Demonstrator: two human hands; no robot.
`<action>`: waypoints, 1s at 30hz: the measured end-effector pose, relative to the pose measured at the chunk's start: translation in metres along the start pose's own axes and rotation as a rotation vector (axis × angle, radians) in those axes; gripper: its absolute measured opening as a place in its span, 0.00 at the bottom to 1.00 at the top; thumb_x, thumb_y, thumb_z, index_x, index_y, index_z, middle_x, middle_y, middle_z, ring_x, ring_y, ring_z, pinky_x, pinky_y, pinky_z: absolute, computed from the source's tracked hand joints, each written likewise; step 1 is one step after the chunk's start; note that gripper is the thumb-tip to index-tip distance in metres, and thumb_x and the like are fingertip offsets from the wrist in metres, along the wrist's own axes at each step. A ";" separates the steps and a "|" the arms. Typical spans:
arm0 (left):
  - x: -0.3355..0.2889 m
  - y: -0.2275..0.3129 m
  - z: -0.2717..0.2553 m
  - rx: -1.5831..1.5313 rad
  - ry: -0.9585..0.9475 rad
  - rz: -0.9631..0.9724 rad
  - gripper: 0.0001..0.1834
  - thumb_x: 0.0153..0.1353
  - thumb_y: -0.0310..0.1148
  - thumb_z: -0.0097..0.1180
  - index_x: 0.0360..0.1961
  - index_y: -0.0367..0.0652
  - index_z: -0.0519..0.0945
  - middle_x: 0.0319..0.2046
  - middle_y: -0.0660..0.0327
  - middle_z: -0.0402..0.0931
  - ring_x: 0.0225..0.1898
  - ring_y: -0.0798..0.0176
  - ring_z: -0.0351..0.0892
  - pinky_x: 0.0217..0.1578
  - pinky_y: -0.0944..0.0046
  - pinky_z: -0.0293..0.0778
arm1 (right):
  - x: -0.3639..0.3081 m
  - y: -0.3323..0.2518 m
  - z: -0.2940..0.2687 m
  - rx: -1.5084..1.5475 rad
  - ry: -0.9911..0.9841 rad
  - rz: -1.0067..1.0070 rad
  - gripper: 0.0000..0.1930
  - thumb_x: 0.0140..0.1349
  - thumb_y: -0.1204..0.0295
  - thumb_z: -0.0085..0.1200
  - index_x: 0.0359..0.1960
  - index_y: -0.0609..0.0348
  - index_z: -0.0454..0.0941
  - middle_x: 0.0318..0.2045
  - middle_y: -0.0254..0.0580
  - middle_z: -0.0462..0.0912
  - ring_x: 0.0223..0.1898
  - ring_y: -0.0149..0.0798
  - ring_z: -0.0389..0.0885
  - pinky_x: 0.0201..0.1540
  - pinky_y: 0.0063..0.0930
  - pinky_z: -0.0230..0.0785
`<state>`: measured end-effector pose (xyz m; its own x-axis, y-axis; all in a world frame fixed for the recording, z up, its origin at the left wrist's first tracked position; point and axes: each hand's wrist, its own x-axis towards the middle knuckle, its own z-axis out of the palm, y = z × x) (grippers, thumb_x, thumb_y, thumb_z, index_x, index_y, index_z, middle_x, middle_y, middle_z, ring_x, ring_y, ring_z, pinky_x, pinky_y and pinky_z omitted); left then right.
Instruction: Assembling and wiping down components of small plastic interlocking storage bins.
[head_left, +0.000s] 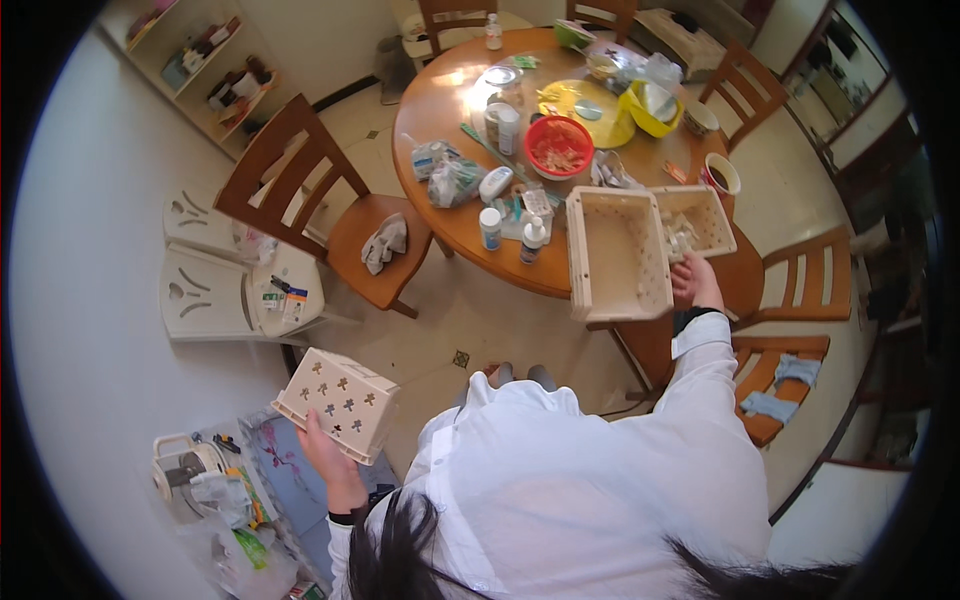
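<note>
My left hand is closed around a small beige plastic basket with flower-shaped cut-outs, held tilted at the left, away from the table. At the right, my right hand has its fingers curled at the side wall of a larger beige plastic basket, which stands at the table's near edge and partly overhangs it. Behind those fingers, a second small beige basket adjoins the large one and has a pale white thing in it, too small to make out. Part of the right grip is hidden.
The round wooden table bears a red bowl, a yellow bowl, a plastic bag and several bottles. A wooden chair with a cloth stands left. Below left, a cabinet top holds a kettle and bags.
</note>
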<state>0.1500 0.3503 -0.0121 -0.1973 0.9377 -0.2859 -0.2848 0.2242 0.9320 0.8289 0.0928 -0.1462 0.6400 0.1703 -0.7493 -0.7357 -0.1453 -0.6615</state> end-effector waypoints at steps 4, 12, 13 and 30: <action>0.001 0.006 0.023 -0.015 0.010 -0.024 0.21 0.67 0.31 0.45 0.60 0.40 0.64 0.52 0.55 0.72 0.50 0.59 0.76 0.49 0.60 0.74 | 0.034 -0.008 -0.012 -0.167 -0.026 0.090 0.25 0.60 0.49 0.51 0.56 0.44 0.68 0.49 0.39 0.75 0.50 0.46 0.73 0.48 0.51 0.68; 0.012 -0.025 0.036 0.041 -0.017 0.033 0.19 0.65 0.27 0.47 0.57 0.38 0.66 0.49 0.57 0.72 0.48 0.64 0.75 0.50 0.63 0.71 | 0.027 -0.023 -0.007 -0.173 0.190 -0.043 0.20 0.60 0.58 0.50 0.54 0.48 0.70 0.50 0.42 0.75 0.52 0.51 0.72 0.49 0.59 0.67; 0.014 -0.029 0.040 0.032 -0.011 0.033 0.19 0.65 0.27 0.47 0.57 0.38 0.66 0.49 0.57 0.72 0.48 0.64 0.75 0.50 0.63 0.71 | 0.043 -0.026 -0.025 -0.073 0.191 -0.052 0.21 0.60 0.59 0.49 0.55 0.50 0.70 0.50 0.45 0.75 0.51 0.52 0.74 0.48 0.61 0.69; 0.043 -0.031 0.105 -0.153 -0.034 -0.050 0.17 0.64 0.28 0.46 0.55 0.39 0.66 0.48 0.56 0.73 0.47 0.62 0.76 0.47 0.62 0.74 | 0.003 -0.142 -0.106 -0.715 0.869 -0.685 0.26 0.55 0.58 0.57 0.39 0.77 0.78 0.38 0.65 0.81 0.40 0.56 0.82 0.44 0.44 0.71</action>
<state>0.2489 0.4114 -0.0299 -0.1482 0.9353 -0.3213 -0.4339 0.2305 0.8710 0.9584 0.0109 -0.0576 0.9640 -0.2239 0.1433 -0.1007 -0.8065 -0.5826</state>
